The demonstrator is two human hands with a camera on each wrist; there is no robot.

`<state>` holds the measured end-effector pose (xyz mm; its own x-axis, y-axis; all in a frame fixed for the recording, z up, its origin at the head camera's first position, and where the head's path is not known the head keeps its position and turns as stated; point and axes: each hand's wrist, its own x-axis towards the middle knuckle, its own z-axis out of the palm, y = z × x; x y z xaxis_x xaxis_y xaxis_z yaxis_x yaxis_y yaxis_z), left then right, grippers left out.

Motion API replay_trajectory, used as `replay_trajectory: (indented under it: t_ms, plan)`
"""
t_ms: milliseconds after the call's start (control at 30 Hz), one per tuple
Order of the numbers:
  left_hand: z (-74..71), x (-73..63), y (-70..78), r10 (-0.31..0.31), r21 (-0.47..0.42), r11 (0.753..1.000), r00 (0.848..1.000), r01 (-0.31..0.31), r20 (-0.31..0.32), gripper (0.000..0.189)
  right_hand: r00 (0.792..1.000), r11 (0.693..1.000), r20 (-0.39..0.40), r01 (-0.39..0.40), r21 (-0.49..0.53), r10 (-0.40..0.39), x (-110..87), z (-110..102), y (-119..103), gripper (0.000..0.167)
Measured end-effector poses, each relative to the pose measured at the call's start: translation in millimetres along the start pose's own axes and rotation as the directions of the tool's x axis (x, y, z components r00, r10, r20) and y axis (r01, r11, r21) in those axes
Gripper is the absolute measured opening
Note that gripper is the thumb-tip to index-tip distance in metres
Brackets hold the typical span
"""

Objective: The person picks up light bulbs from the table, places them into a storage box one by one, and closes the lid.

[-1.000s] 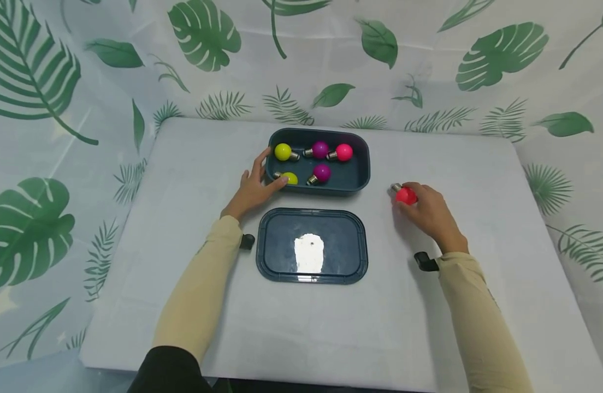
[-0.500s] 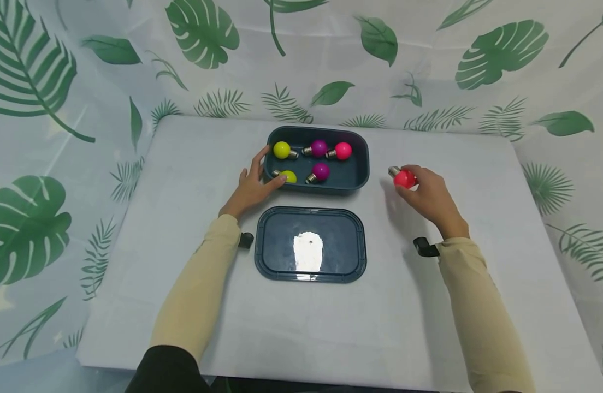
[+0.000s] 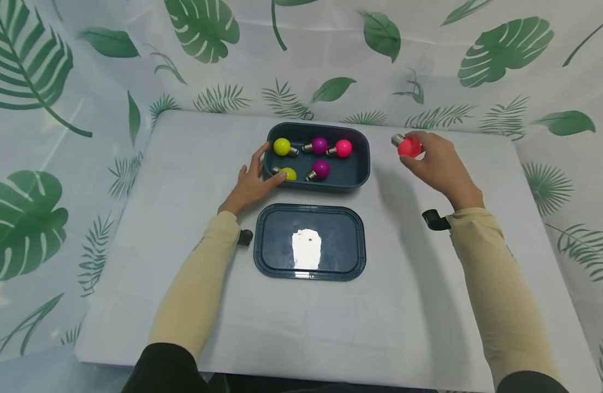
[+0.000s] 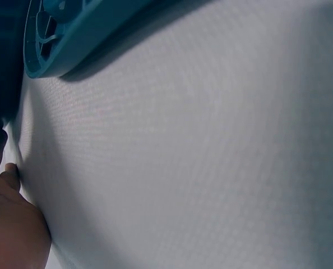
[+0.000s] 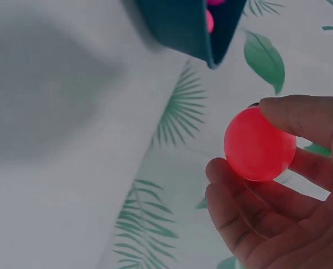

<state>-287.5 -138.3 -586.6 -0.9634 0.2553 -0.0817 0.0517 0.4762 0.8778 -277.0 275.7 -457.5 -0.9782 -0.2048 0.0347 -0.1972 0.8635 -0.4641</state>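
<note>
My right hand (image 3: 441, 166) holds a red light bulb (image 3: 408, 147) in the air, to the right of a dark blue plastic box (image 3: 348, 170). Thumb and fingers pinch its round globe in the right wrist view, where the bulb (image 5: 259, 144) shows close up; its metal screw base points away to the upper left in the head view. At the box's left front corner, my left hand (image 3: 247, 188) grips the rim, thumb over the front edge and fingers along the left side. Inside lie yellow bulbs (image 3: 282, 146), purple bulbs (image 3: 321, 169) and a pinkish-red bulb (image 3: 343, 148).
A dark blue lid (image 3: 277, 245) lies flat in front of the box, with a bright reflection on it. All stands on a white-covered table (image 3: 380, 327). Behind it hangs a leaf-patterned curtain (image 3: 291, 65), close to the table's back edge.
My right hand has raised the red bulb and moved away from me, from low over the table to beside the box's far end. My left hand stays at the box corner.
</note>
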Motion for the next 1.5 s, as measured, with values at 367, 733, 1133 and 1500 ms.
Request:
replay_trajectory:
  t_ms: [367, 733, 1133, 1500]
  plan:
    - [-0.4, -1.0, 3.3, -0.013, 0.007, 1.0, 1.0, 0.013, 0.004, 0.099, 0.996, 0.995, 0.006, 0.09, -0.031, -0.09, 24.4, -26, -25, 0.053]
    - [2.6, 8.9, -17.6, -0.019, 0.002, 1.0, 1.0, 0.019, 0.003, 0.1, 0.986, 0.985, 0.059, 0.162, -0.063, -0.159, 52.6, -28, -55, 0.049]
    - [1.2, 5.3, -5.5, -0.012, 0.011, 1.0, 1.0, 0.012, 0.01, 0.097, 0.978, 0.98, 0.125, 0.179, -0.083, -0.168, 70.2, -16, -74, 0.051]
    - [0.6, 5.9, -9.5, -0.015, 0.009, 1.0, 1.0, 0.015, 0.006, 0.097, 0.96, 0.971, 0.212, 0.21, -0.117, -0.182, 74.1, 24, -74, 0.045]
